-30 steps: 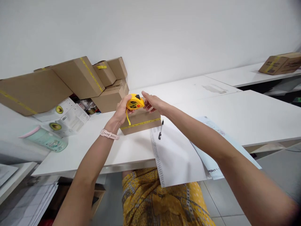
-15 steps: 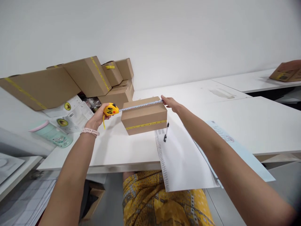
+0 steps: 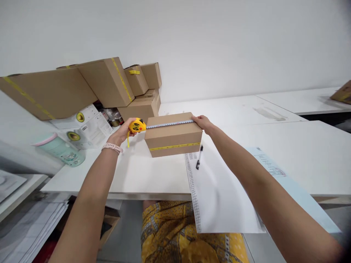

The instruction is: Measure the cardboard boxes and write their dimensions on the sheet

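On white surface (image 3: 156, 179) I see cardboard box (image 3: 175, 140), yellow strip along front. Spiral notebook (image 3: 227, 201) lies near, partly beyond surface edge. Left hand (image 3: 124, 132): fingers wrapped around yellow tape measure (image 3: 136, 125), left of box. Right hand (image 3: 202, 122): fingers nearly closed, holding end of blade (image 3: 170, 124), stretched along box top. Pen (image 3: 199, 157) rests on notebook.

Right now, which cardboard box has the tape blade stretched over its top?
The box between left hand and right hand; it alone lies under the tape blade.
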{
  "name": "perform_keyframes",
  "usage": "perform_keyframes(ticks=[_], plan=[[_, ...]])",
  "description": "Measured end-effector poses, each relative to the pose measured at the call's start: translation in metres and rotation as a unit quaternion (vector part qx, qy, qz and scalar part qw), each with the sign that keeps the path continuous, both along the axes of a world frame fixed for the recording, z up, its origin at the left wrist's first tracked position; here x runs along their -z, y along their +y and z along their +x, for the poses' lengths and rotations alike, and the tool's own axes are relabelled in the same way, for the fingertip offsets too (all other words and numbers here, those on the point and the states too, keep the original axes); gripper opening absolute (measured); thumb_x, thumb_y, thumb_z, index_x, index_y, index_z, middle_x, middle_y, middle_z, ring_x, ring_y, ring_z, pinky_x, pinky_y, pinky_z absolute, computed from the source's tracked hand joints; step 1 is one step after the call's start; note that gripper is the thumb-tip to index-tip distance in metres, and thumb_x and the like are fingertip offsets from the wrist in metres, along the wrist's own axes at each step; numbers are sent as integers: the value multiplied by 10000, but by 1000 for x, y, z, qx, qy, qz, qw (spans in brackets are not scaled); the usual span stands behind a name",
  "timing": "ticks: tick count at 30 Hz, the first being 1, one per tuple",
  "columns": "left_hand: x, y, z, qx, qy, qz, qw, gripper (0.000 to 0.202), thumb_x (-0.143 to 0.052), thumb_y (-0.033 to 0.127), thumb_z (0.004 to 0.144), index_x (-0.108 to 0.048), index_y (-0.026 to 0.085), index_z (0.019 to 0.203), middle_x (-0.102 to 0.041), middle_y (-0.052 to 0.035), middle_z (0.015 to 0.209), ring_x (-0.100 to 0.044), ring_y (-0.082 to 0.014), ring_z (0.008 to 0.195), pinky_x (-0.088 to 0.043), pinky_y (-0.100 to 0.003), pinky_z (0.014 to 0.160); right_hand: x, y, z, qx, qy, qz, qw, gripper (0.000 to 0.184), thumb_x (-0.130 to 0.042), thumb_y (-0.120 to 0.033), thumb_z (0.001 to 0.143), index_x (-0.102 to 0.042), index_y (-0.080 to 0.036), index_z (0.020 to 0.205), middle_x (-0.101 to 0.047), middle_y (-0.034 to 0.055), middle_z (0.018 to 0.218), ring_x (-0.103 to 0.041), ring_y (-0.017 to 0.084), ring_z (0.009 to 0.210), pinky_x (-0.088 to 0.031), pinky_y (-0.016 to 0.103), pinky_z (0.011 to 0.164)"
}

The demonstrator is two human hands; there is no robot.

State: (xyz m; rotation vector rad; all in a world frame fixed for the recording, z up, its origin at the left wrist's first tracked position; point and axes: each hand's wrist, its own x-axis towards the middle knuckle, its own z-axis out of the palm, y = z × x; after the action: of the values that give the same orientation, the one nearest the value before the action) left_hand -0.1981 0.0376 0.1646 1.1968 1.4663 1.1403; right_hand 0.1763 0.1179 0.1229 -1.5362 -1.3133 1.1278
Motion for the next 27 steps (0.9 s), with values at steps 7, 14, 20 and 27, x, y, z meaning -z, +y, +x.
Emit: perform_keyframes(ticks=[7,14,20,27], plan=[[4,-1,-8,31,-10,1,999,468,-690,532,716,-644,159,995,-668,-38,752,-509,-114,481,-376,-203,426,-10,-13,-2,-2,8,-40,999,296,-671,-469,898,-534,-208,871,-680,87,1028,-582,161,796,-448,270,609],[4,-2,-14,67,3,-5,998,477,-693,556,745,-662,157,1004,-683,-46,820,-511,-110,534,-404,-221,489,-14,-18,-4,8,6,-45,999,278,-673,-442,905,-546,-200,852,-681,84,1011,-571,152,781,-445,274,606],[3,2,-21,99,26,-11,995,494,-653,574,778,-670,161,1048,-699,-57,885,-527,-126,581,-403,-235,516,-15,-18,-3,12,4,-44,999,284,-680,-446,898,-544,-204,837,-680,85,984,-573,156,775,-447,275,603],[0,8,-27,100,29,-35,994,483,-653,577,779,-682,175,1045,-705,-74,899,-542,-148,588,-381,-239,491,-10,-13,-3,8,15,-42,999,290,-676,-447,903,-521,-208,844,-677,76,984,-579,145,764,-449,259,597]])
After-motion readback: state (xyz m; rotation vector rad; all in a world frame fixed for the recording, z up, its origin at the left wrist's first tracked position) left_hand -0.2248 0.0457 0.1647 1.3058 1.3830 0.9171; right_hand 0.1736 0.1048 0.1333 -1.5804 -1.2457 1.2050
